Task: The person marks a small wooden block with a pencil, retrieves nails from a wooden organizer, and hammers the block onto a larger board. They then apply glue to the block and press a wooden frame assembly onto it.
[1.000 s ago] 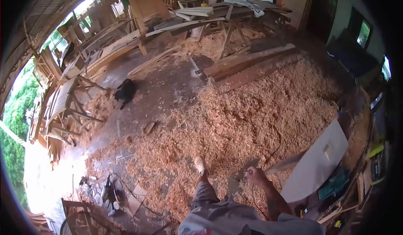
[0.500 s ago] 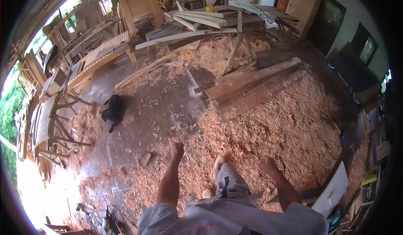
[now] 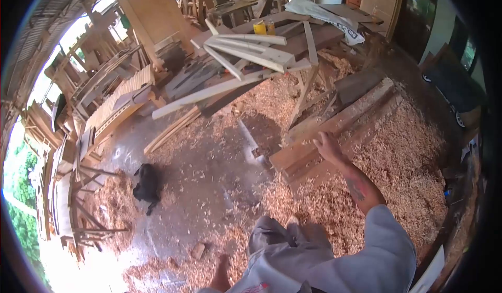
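Note:
My right hand is stretched forward over the near part of a long wooden beam; its fingers are apart and hold nothing. Whether the fingertips touch the wood I cannot tell. My left hand hangs low beside my left leg, above floor strewn with shavings, and its fingers are too unclear to read. A small wood block lies on the floor to the left of it. Curled wood shavings cover the ground under my right arm.
Ahead, light planks rest on a workbench with a yellow container and a white sack. A trestle leg stands near the beam. A black dog is on the floor at left. A dark cart stands at right.
My right hand has risen and reached forward from my side to the beam, its fingers now apart. My left hand sits lower in view. The bench and beam appear nearer.

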`<action>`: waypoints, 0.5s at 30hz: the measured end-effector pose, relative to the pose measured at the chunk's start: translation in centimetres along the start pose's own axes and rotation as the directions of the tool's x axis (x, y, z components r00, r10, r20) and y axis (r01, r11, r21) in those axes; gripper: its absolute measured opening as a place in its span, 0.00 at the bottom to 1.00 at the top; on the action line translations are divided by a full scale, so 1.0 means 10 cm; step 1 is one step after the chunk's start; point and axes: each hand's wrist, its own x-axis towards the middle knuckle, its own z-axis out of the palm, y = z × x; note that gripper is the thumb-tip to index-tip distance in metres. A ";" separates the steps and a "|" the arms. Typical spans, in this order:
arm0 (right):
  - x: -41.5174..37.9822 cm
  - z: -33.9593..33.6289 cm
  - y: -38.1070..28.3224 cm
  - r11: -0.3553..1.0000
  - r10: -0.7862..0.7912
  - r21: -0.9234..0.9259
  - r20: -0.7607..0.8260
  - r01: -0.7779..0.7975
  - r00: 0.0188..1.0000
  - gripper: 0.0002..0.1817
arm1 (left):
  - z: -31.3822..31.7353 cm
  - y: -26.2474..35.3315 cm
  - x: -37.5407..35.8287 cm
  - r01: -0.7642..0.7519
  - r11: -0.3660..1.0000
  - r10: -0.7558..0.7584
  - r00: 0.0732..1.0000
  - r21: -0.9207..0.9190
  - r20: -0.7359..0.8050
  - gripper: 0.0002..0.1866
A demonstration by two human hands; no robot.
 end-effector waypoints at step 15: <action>3.61 1.23 0.89 0.966 -0.078 -0.240 0.090 0.097 0.993 0.36 | -2.25 -0.17 2.00 0.028 0.794 0.025 0.997 -0.608 0.079 0.12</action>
